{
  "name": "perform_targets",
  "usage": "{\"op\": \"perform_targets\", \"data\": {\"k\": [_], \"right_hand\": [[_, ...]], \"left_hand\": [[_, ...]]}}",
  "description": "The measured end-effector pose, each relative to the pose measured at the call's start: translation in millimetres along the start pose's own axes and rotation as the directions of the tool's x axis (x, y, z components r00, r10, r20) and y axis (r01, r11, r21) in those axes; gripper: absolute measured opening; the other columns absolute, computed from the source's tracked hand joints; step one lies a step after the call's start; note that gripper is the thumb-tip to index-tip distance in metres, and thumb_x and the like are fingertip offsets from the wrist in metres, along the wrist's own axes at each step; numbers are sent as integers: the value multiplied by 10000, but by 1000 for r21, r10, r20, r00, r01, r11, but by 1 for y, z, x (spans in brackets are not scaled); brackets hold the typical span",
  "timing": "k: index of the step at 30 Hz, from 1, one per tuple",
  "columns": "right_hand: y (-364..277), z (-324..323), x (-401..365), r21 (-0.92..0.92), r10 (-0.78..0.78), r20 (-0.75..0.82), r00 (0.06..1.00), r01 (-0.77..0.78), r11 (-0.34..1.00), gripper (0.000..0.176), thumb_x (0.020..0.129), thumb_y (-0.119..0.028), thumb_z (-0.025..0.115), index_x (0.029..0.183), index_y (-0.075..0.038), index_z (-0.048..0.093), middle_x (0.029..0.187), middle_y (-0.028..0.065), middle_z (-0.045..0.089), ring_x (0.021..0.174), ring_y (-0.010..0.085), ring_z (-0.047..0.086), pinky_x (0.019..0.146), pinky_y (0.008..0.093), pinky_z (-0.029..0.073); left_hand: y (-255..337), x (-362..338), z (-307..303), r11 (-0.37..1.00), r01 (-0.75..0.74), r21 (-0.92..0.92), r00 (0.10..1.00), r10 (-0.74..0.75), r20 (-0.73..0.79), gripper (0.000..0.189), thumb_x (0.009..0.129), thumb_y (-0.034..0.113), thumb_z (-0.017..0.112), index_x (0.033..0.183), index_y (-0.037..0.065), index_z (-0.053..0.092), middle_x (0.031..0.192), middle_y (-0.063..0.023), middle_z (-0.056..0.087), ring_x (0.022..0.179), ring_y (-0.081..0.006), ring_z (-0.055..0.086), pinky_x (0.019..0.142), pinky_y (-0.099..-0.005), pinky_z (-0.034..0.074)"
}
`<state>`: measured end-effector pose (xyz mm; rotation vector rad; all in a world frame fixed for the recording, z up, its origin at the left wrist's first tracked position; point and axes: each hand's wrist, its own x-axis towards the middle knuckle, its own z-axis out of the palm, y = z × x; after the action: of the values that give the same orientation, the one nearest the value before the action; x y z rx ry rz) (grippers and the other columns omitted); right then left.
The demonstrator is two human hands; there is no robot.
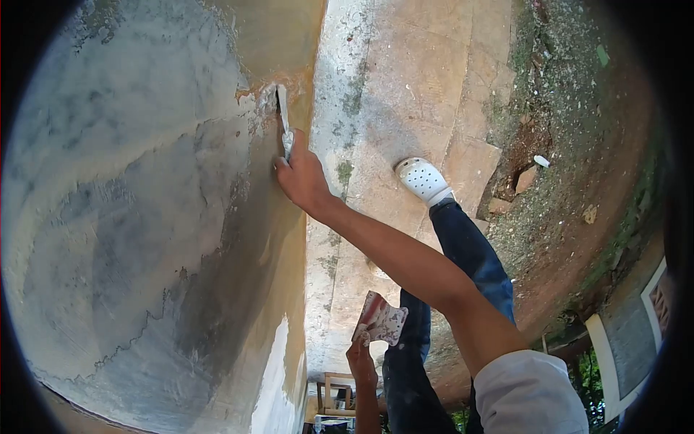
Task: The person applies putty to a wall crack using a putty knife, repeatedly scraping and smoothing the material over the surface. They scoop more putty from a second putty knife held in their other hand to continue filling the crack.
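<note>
My right hand (302, 177) is closed around the handle of a putty knife (283, 108). The knife's narrow blade lies against the wall (137, 195), at a rough, chipped edge where grey plaster meets a tan painted band. Lower down, in front of my legs, my left hand (362, 362) grips a small flat putty spreader (382, 320). Whitish putty and reddish smears cover its face. The fingers of the left hand are partly hidden.
A paved strip (412, 72) runs along the wall's foot. One white clog (421, 179) stands on it. Broken brick (526, 179) and gravel lie to the right. A wooden chair (334, 390) stands at the bottom. White paint (273, 387) covers part of the low wall.
</note>
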<state>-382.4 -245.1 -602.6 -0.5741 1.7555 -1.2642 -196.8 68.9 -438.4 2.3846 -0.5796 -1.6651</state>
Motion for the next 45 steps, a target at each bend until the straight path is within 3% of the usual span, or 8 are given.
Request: {"op": "perform_targets", "data": {"k": [2, 6, 16, 21, 30, 32, 35, 45], "right_hand": [[-16, -6, 2, -27, 288, 73, 955, -287, 957, 556, 886, -113, 543, 1362, 20, 289, 957, 352, 609, 930, 515, 603, 833, 524, 460], [-42, -19, -23, -39, 110, 94, 990, -106, 994, 549, 885, -107, 536, 1362, 22, 298, 924, 347, 613, 907, 509, 611, 821, 527, 466], [-5, -142, -69, -317, 368, 63, 928, -331, 889, 560, 897, -244, 581, 1325, 54, 377, 1005, 330, 654, 974, 494, 633, 847, 515, 488], [-139, -262, -192, 87, 536, 378, 755, -606, 791, 520, 971, -161, 519, 1426, -135, 269, 815, 44, 533, 490, 116, 447, 415, 286, 360], [-367, -258, -419, -247, 7, 713, 701, 242, 938, 605, 981, -154, 587, 1385, 5, 166, 1091, 213, 591, 877, 306, 654, 792, 406, 498], [-427, -244, -446, -313, 71, 833, 549, 361, 878, 606, 970, -172, 588, 1362, 32, 173, 1088, 292, 610, 960, 418, 661, 821, 449, 505], [-471, -208, -475, -287, -19, 890, 455, 594, 751, 551, 935, -234, 602, 1272, 41, 262, 817, 313, 631, 804, 485, 650, 689, 512, 525], [-512, -123, -556, 175, -17, 981, -194, 841, 513, 619, 853, -47, 626, 1326, 98, 255, 1197, 351, 554, 1129, 476, 580, 950, 473, 485]], "left_hand": [[7, -5, 2, 999, -37, -22, 999, 36, -11, 337, 974, 232, 624, 1126, -66, 670, 979, -67, 668, 886, -124, 548, 809, -283, 442], [19, -15, 1, 1000, 6, 18, 1000, -6, -2, 353, 969, 241, 635, 1133, -71, 669, 1018, -88, 677, 911, -137, 564, 830, -290, 449], [18, -45, -33, 976, -219, 16, 974, 218, 58, 296, 988, 166, 590, 1107, -94, 668, 958, -86, 681, 885, -139, 573, 822, -293, 462], [45, -102, -68, 943, -301, -141, 938, 320, 135, 255, 996, 117, 535, 1079, -70, 686, 990, -87, 684, 887, -118, 583, 804, -274, 466], [122, -311, -133, 774, -634, 12, 755, 615, 226, 288, 1020, 198, 508, 1133, -30, 641, 899, 0, 601, 777, -76, 492, 680, -233, 414], [130, -358, -138, 793, -600, -106, 773, 608, 180, 412, 1013, 304, 546, 1262, -16, 617, 1223, -151, 650, 1113, -211, 596, 992, -325, 431], [115, -378, -149, 715, -669, -201, 737, 674, -52, 394, 1000, 301, 574, 1233, -16, 602, 1160, -177, 649, 1018, -255, 631, 857, -358, 491], [64, -437, -183, 518, -708, -480, 682, 326, -655, 154, 949, 141, 654, 946, -13, 666, 899, -90, 691, 815, -137, 637, 708, -279, 499]]}}
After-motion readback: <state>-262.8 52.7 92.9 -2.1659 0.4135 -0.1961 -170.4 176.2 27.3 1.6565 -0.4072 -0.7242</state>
